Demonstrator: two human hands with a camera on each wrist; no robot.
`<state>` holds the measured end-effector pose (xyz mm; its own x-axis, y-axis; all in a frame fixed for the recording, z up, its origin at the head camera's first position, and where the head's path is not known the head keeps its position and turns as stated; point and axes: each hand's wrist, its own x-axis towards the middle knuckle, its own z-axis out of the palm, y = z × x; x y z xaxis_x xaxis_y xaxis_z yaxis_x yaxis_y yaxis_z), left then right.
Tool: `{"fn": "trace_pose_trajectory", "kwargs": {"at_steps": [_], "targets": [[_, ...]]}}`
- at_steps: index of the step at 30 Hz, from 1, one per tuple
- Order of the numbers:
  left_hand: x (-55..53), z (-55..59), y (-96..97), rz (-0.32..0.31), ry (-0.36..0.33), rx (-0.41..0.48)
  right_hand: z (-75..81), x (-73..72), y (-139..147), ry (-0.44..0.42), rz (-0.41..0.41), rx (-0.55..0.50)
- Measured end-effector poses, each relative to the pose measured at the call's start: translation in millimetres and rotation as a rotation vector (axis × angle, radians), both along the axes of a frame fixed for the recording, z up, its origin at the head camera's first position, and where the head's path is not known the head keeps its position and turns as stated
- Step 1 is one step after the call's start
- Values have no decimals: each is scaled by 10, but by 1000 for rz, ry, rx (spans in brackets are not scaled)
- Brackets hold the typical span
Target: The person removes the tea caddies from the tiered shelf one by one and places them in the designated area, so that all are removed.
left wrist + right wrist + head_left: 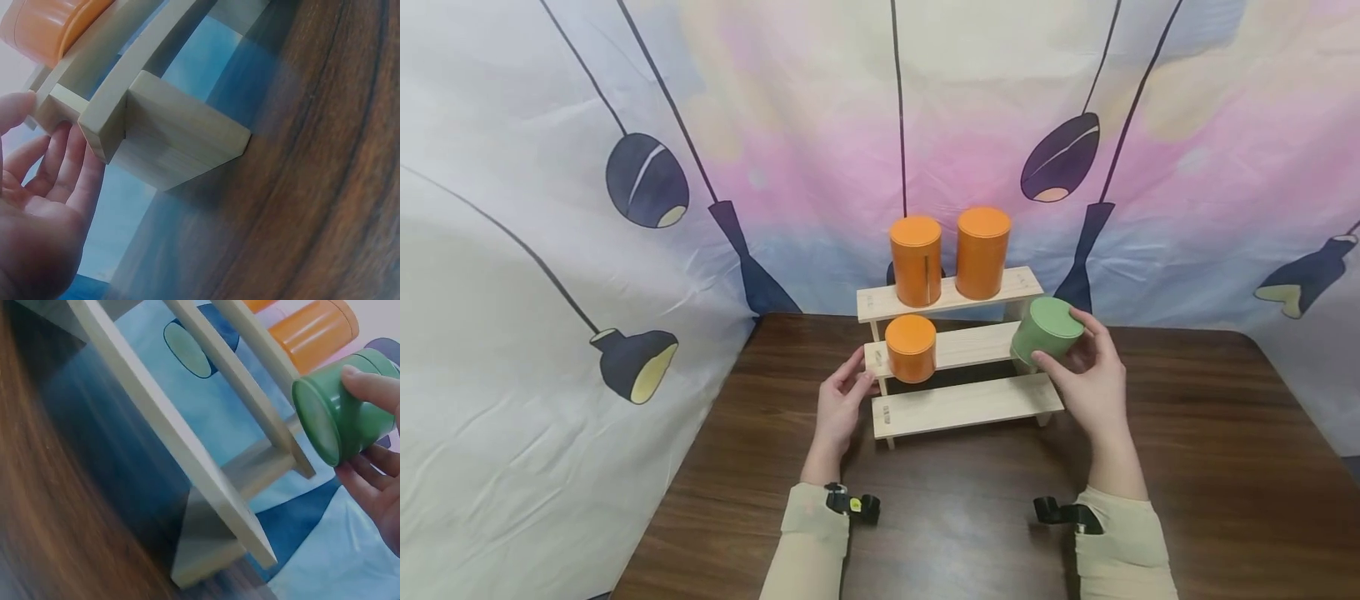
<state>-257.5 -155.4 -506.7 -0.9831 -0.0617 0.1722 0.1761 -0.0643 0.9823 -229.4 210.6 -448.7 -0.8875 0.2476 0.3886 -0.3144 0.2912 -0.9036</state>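
A three-step wooden display rack (966, 406) stands on the table. My right hand (1093, 379) grips a green lidded canister (1047, 332) between thumb and fingers, over the right end of the middle step. The canister leans; in the right wrist view its bottom (315, 422) shows, off the wood. My left hand (841, 406) holds the left end of the middle step, thumb near its top edge and fingers (74, 165) beneath. Close to that hand, a short orange canister (912, 350) sits on the middle step. Two taller orange canisters, a left one (915, 262) and a right one (983, 254), stand on the top step.
The dark wood-grain table (955, 517) runs back to a hanging cloth (820, 100) printed with lamps, directly behind the rack. The cloth also covers the left side. Black straps with small devices, one on the left wrist (853, 504) and one on the right (1067, 515), sit over the sleeves.
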Motion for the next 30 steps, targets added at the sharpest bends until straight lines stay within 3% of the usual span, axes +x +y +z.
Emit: {"fn": "trace_pose_trajectory", "kwargs": {"at_steps": [12,20,25,30], "targets": [[-1,3,23,7,-3,0,-148,59,384,-40,-117,128],[3,-19,4,9,29,11,-225,-4,546,-80,-200,59],[13,-1,9,6,16,-4,-317,-16,636,-171,-199,127],[17,5,17,1,8,-14,-482,-30,744,-270,-145,205]]}}
